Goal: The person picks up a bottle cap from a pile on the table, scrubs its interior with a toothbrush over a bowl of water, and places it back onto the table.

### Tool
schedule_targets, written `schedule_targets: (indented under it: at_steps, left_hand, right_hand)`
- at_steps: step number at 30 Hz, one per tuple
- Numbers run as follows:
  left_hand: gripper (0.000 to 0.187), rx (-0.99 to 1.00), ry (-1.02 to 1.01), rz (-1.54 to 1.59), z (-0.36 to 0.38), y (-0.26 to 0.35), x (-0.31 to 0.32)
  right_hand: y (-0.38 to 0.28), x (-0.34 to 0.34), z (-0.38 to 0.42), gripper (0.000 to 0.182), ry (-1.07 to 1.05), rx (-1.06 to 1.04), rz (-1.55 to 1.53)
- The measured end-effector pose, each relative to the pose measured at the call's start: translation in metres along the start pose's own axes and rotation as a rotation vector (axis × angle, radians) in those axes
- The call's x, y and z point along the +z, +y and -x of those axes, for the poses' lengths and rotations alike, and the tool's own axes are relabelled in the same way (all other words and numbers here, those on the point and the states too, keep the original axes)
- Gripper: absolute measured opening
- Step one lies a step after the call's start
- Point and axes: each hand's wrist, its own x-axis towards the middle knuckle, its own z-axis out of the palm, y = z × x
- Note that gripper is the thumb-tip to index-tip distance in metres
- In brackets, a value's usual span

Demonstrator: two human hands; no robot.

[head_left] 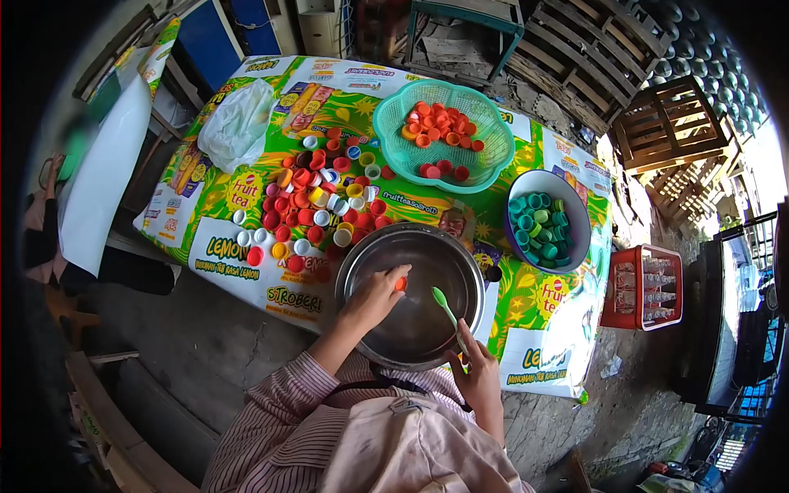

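My left hand [376,297] is over the metal basin [352,255], closed on an orange bottle cap [400,284] at its fingertips. At the basin's right side, my right hand [478,366] grips a slim green toothbrush [449,311], its wider head pointing up and inward over the basin. The bristles cannot be made out. The basin stands at the table's near edge, against my body. Just beyond it lies a loose pile of red, orange, yellow and white bottle caps [306,218].
A turquoise plastic basket [386,156] holds orange and red caps. Green caps fill a white bowl [579,205] to the right. A clear plastic bag [238,123] lies at the far left of the printed tablecloth [214,238]. A red crate [643,319] stands on the floor.
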Motion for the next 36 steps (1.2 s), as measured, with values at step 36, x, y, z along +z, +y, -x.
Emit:
schedule_targets:
  at_steps: [36]
  left_hand:
    - [0.013,0.127,-0.090,-0.100,0.005,-0.006,0.015]
  right_hand:
    - [-0.020,-0.016,0.000,0.053,-0.036,-0.043,-0.157]
